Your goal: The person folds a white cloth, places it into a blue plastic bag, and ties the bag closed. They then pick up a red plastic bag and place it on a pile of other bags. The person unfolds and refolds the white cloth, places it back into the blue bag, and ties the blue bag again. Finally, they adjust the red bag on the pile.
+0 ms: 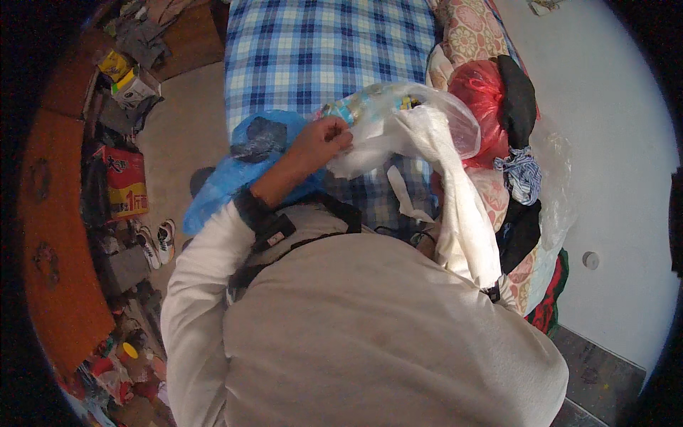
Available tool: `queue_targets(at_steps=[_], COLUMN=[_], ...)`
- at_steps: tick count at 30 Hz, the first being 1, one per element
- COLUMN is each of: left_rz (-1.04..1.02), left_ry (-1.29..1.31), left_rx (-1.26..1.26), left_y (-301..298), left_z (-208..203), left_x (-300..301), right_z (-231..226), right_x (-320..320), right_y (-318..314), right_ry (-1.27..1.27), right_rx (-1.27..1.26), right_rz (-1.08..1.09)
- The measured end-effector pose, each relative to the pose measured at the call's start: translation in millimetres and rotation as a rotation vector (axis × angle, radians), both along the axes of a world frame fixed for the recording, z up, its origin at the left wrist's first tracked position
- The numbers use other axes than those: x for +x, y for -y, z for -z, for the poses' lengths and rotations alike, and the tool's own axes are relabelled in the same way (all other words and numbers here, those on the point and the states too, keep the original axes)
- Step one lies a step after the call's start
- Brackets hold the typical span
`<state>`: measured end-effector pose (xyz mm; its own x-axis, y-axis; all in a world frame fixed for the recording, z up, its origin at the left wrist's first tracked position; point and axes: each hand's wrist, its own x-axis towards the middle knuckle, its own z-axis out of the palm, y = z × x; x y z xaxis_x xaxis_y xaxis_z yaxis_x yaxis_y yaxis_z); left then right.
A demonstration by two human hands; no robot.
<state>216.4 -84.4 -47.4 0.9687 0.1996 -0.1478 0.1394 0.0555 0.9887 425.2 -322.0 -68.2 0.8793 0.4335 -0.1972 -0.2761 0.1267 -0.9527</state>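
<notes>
My left hand (pixel 320 144) reaches over the bed with its fingers curled together. Blurred white material (pixel 366 146) lies right at its fingertips; whether the fingers grip it cannot be made out. To the right, a long white cloth (pixel 455 192) hangs in a narrow strip down over my right forearm, hiding most of that arm. Of my right hand (pixel 426 245) only a small dark patch shows beside the cloth, its fingers hidden. A clear plastic bag (pixel 462 128) with colourful bits lies just beyond both. Under my left forearm spreads a blue plastic bag (pixel 224 188).
A blue checked cover (pixel 320 50) lies over the bed. Along its right side are a red plastic bag (pixel 478 89), dark clothing (pixel 517 99) and a striped cloth (pixel 523 174). On the left stand a red and yellow box (pixel 122 181), shoes (pixel 165 242) and a wooden cabinet (pixel 57 213).
</notes>
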Motion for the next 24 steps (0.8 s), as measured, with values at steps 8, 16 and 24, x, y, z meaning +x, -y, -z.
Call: queue_targets(at_steps=[8, 16, 24], left_rz=[0.109, 0.083, 0.093], left_ry=[0.127, 0.095, 0.095], left_rx=[0.083, 0.042, -0.084], left_y=[8, 6, 0], left_z=[-36, -33, -31], left_x=[-16, -21, -28], right_z=[17, 14, 32], right_x=[0, -24, -32], right_y=[-8, 4, -32], right_ry=[0.049, -0.584, -0.368], right_rx=[-0.101, 0.393, 0.182], right_rz=[-0.065, -0.122, -0.162])
